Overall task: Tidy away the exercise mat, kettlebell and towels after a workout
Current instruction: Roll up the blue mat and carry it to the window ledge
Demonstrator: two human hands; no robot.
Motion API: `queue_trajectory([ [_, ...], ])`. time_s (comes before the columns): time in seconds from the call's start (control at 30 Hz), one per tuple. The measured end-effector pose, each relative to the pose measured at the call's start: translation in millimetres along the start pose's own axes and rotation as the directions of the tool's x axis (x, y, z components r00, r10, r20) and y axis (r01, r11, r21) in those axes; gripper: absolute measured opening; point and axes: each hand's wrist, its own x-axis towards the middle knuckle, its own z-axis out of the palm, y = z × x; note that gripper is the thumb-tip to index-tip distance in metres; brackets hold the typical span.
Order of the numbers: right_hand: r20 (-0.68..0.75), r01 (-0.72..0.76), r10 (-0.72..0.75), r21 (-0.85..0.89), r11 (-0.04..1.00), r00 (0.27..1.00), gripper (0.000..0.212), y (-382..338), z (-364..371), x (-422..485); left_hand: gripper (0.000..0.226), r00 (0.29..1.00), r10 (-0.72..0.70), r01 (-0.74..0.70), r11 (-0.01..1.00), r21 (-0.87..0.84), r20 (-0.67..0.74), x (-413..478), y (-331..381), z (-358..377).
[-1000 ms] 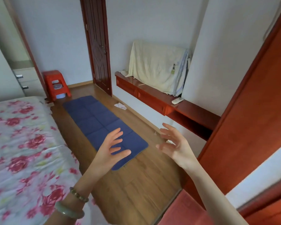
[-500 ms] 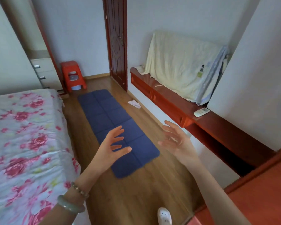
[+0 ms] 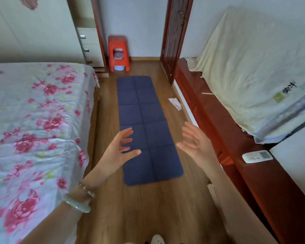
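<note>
Two empty hands, grip wide: left hand (image 3: 120,150) and right hand (image 3: 195,143) hover over the mat (image 3: 148,110), which runs lengthwise straight ahead, near end equally close to both

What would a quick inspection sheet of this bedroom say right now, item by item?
Surface: wooden floor, a strip running between the bed and the ledge.
Job's things: blue exercise mat lies flat and unfolded on the floor; a small crumpled white cloth, perhaps a towel, lies on the floor beside it; no kettlebell seen.
Clutter: remote control on the wooden ledge; red plastic stool by the far wall.
Grippers: left hand and right hand are both open above the mat's near end, holding nothing.
Cables: nothing seen.
Surroundings: bed with a floral cover on the left; cream cloth draped over something on the ledge; dark wooden door beyond.
</note>
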Motion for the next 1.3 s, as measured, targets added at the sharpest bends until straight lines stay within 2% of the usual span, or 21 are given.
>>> queue_trajectory([
  [0.23, 0.1, -0.038, 0.041, -0.034, 0.999, 0.994, 0.063, 44.1, 1.4, 75.0, 0.072, 0.984, -0.14, 0.136, 0.99, -0.042, -0.112, 45.1, -34.9, 8.8],
  [0.53, 0.107, -0.094, 0.101, -0.071, 0.993, 0.989, 0.059, 103.2, 1.0, 143.9, 0.065, 0.969, -0.231, 0.225, 0.971, -0.077, -0.086, 122.0, -96.7, 27.7],
  [0.83, 0.139, -0.208, 0.234, -0.179, 0.962, 0.962, 0.052, 220.4, 1.8, 194.3, 0.067, 0.905, -0.4, 0.399, 0.916, -0.036, -0.143, 153.1, -194.8, 70.7],
  [1.0, 0.17, -0.212, 0.271, -0.302, 0.929, 0.947, 0.051, 318.2, 14.1, 214.0, 0.068, 0.866, -0.461, 0.471, 0.882, 0.003, -0.192, 156.9, -284.6, 102.4],
  [1.2, 0.253, -0.045, 0.164, -0.42, 0.907, 0.953, 0.048, 461.9, 46.4, 241.8, 0.065, 0.824, -0.539, 0.558, 0.826, 0.085, -0.174, 158.0, -434.8, 146.8],
  [1.3, 0.238, -0.05, 0.178, -0.463, 0.885, 0.955, 0.047, 545.0, 65.9, 245.8, 0.063, 0.822, -0.547, 0.565, 0.819, 0.104, -0.159, 163.4, -509.2, 172.6],
])
